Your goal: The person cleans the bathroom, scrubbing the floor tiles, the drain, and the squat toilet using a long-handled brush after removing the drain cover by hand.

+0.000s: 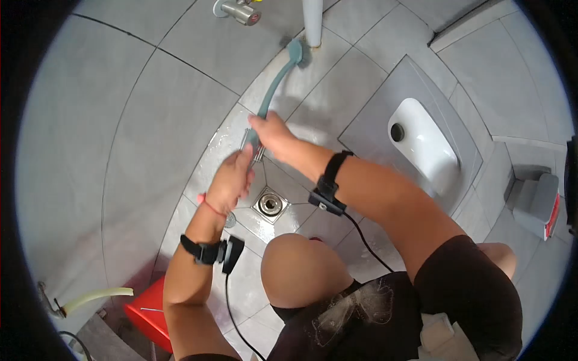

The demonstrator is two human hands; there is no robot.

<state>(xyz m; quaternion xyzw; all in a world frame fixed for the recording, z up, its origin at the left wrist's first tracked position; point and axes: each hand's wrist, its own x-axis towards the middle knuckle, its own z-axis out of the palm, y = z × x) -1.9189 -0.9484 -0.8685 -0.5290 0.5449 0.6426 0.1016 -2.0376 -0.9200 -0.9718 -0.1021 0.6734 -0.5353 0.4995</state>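
Note:
A long-handled grey-green brush [274,89] reaches up to the foot of a white pipe, its head on the floor by the wall. My right hand [274,136] is closed around the middle of its handle. Lower down, my left hand [230,179] is wrapped round the handle's near end, with a red string at the wrist. A metal grate partly shows behind the handle between my hands. The square floor drain [270,205] lies just below and right of my left hand.
A squat toilet [424,141] is set in the floor at the right. The white pipe [312,23] stands at the top. A metal valve [238,12] sticks out from the wall. A red bucket [150,313] is at the lower left, a grey bin [534,204] at the far right.

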